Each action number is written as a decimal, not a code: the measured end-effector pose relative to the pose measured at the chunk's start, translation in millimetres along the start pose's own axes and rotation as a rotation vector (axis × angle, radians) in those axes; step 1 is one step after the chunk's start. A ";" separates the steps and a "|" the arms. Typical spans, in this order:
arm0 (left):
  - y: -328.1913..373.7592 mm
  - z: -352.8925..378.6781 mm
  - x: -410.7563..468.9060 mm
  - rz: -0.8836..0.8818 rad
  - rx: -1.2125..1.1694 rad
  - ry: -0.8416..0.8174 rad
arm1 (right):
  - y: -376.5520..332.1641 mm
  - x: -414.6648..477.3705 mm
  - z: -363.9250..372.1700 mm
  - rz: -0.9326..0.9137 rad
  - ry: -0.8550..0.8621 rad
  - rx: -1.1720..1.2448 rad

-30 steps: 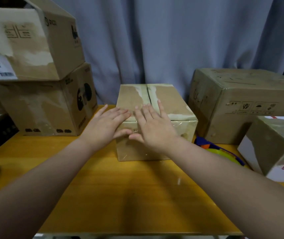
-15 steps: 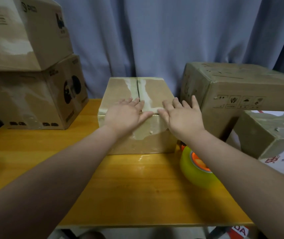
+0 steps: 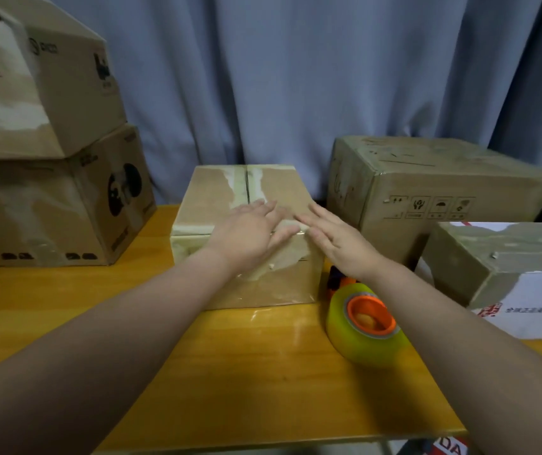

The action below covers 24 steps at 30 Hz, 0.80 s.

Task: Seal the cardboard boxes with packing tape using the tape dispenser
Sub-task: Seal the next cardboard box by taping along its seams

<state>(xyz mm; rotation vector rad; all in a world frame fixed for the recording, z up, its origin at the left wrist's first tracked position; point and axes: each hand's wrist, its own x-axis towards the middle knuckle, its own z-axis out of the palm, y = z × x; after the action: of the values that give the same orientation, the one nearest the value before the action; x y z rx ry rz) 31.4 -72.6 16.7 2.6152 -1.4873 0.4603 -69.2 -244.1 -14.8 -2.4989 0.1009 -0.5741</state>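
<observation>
A small cardboard box stands in the middle of the wooden table, its top flaps closed and a strip of tape along the centre seam. My left hand lies flat on the box's near top edge, palm down, fingers spread. My right hand rests flat at the box's near right corner, fingers pointing left toward the other hand. Neither hand holds anything. The tape dispenser, with a yellow-green roll on an orange hub, lies on the table just right of the box, partly under my right forearm.
Two stacked cardboard boxes stand at the left. A large box sits at the right rear, with a smaller taped box in front of it. The yellow wooden table ends near the bottom edge. A grey curtain hangs behind.
Both hands have slid over the box's near edge: apart from the seam half a second ago, now drawn close together near the right corner. The view shifted, bringing the dispenser into sight.
</observation>
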 end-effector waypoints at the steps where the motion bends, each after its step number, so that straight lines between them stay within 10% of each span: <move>1: 5.6 0.5 5.7 0.005 -0.010 0.006 | 2.2 -1.2 3.9 -0.002 -0.024 0.005; 8: 29.8 11.3 32.8 0.007 0.109 0.058 | 6.7 -8.8 16.1 -0.005 -0.072 0.163; 14: 32.8 23.7 27.2 0.071 0.262 0.056 | -16.2 0.2 8.4 0.392 0.197 1.051; 24: -26.7 22.1 -18.7 0.160 0.204 0.113 | -15.5 19.4 45.8 0.412 0.515 0.627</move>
<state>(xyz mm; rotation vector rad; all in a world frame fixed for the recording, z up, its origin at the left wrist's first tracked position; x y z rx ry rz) 49.9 -48.4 -8.4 2.5741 -1.7012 0.8015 -33.1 -211.4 -33.2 -1.6235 0.5290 -0.8912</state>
